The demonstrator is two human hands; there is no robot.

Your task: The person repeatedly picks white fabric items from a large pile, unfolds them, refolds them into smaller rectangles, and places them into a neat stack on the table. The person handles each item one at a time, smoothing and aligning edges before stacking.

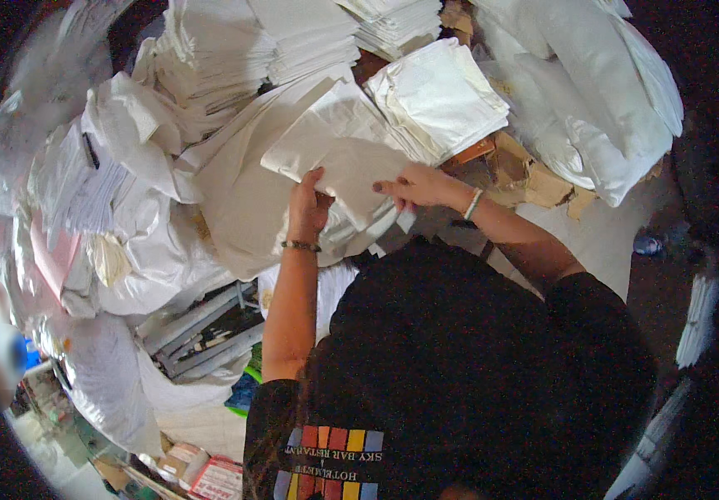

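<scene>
A folded cream-white cloth lies on top of a wider cream sheet of fabric in front of me. My left hand grips its near left edge, thumb on top and the other fingers mostly hidden underneath. Over the right side of the same cloth is my right hand, its index finger stretched out toward the left and the other fingers partly bent. It appears to touch the cloth without grasping it. Just beyond the right hand sits a neat stack of folded white cloths.
Tall stacks of folded white fabric stand at the far side. Big white bundles fill the far right, above torn cardboard. Crumpled plastic-wrapped textiles crowd the left. A grey metal frame shows at lower left.
</scene>
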